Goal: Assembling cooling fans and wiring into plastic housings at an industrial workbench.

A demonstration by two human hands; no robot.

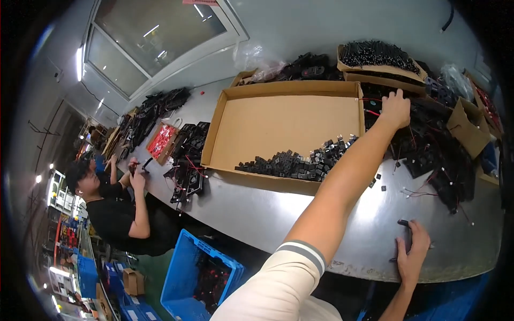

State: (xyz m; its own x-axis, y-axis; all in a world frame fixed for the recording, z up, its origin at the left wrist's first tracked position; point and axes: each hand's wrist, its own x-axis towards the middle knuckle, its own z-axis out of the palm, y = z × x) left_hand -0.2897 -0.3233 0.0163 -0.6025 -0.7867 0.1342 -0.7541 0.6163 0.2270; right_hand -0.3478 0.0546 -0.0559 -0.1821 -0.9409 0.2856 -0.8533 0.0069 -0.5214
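Note:
My left arm stretches across to the far right, in front of the cardboard tray [284, 107]. The fingers of my left hand [395, 111] are curled down over a pile of black parts with red wires [423, 140]; what they grip is hidden. Close to the table's near edge, my right hand [413, 251] is bent around a black part [403, 222], mostly covered, with dark ends showing beside the fingers. Many small black block-shaped pieces [289, 165] lie heaped along the tray's near side. A few loose ones [383, 188] rest on the metal table beside it.
Behind the tray stands a box of thin black pieces [377, 56]. An upright cardboard box [468, 125] is at the right. Left are black wired parts [187, 160] and a box of red pieces [160, 143]. A blue crate [179, 273] sits below; a co-worker [120, 214] works at left.

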